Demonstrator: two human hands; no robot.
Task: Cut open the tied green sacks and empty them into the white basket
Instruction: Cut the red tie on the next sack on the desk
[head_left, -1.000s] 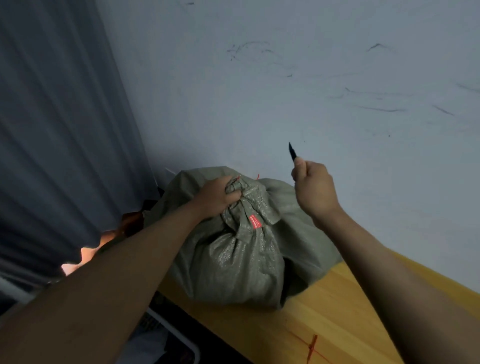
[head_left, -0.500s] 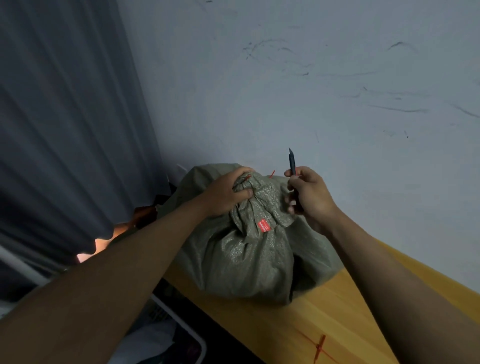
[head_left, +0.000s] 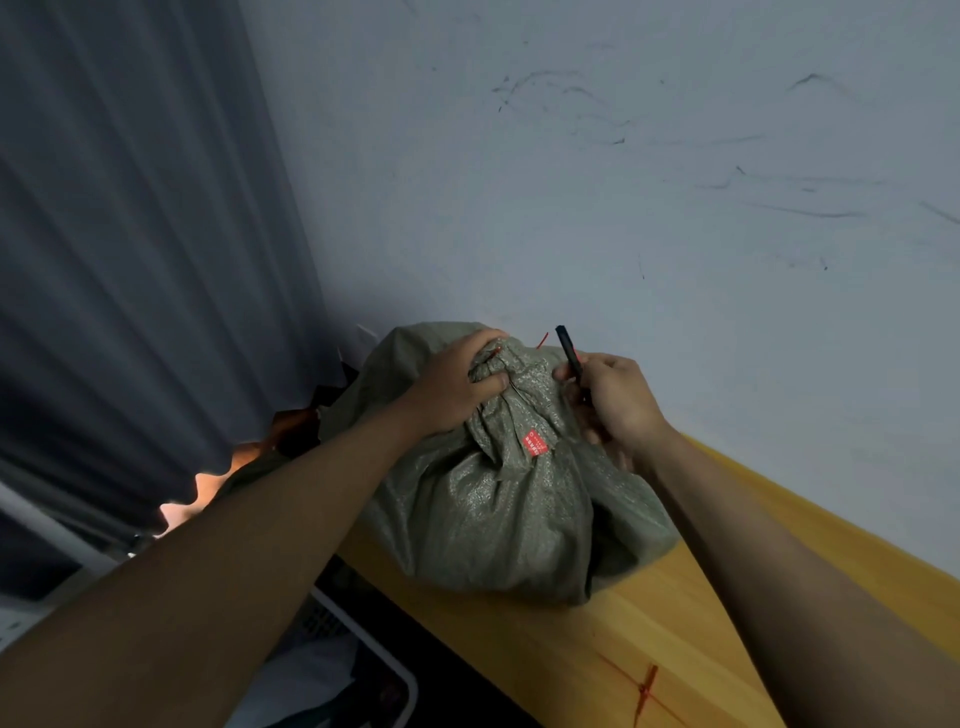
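A tied green woven sack (head_left: 498, 514) with a small red label sits on the wooden table (head_left: 649, 639) against the wall. My left hand (head_left: 457, 384) grips its gathered neck, where a red tie (head_left: 542, 340) sticks out. My right hand (head_left: 613, 400) holds a thin dark cutter (head_left: 569, 351) upright, right beside the neck, its fingers touching the sack. The rim of the white basket (head_left: 374, 654) shows below the table's left edge.
A grey curtain (head_left: 130, 260) hangs at the left, with a bright gap under its hem. The scuffed pale wall (head_left: 675, 182) stands close behind the sack. A cut red tie (head_left: 644, 691) lies on the table near the front.
My right hand has come down from a raised position and moved left, bringing the cutter against the sack's neck. My left hand keeps its grip on the neck.
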